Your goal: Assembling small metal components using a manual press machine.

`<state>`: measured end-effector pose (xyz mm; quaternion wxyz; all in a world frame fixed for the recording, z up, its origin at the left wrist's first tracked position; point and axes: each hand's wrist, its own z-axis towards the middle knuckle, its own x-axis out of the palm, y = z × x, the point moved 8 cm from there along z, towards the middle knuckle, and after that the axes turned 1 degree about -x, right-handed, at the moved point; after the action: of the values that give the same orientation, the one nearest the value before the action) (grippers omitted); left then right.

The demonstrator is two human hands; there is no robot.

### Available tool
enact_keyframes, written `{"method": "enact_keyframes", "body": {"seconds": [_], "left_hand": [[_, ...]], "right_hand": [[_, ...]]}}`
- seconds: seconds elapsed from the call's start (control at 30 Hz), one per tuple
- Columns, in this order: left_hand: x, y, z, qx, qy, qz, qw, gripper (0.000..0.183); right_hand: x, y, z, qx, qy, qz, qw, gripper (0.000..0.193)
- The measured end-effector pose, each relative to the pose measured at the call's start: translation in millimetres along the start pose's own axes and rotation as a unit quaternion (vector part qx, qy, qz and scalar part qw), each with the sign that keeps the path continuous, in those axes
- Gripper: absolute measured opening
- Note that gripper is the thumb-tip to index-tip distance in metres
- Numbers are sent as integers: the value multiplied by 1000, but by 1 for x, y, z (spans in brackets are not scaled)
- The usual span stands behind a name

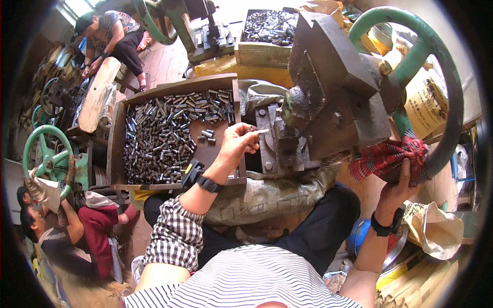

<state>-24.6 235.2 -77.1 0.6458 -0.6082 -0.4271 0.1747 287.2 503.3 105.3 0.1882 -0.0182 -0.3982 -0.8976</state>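
Note:
My left hand is closed in a pinch on a small metal piece, a bright short pin-like part pointing at the press. It hovers between a wooden tray and the dark die block of a hand press. Short metal cylinders fill most of the tray, with several lying apart near my wrist. On the right, my right hand grips the lower rim of the press's green handwheel, where a red plaid cloth is tied. The space under the press head is partly hidden.
A second wooden box of metal pieces stands behind the tray. Another green press is beyond it. Two people work at the left, near a green handwheel. Sacks and a blue container sit at the right.

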Motion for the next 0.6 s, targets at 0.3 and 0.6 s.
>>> {"method": "enact_keyframes", "body": {"seconds": [0.3, 0.6], "left_hand": [[8, 16, 39, -24, -20, 44, 999, 13], [18, 22, 24, -80, 98, -36, 991, 13]], "right_hand": [[19, 59, 42, -81, 155, -283, 943, 39], [39, 77, 137, 117, 228, -247, 935, 45]]}}
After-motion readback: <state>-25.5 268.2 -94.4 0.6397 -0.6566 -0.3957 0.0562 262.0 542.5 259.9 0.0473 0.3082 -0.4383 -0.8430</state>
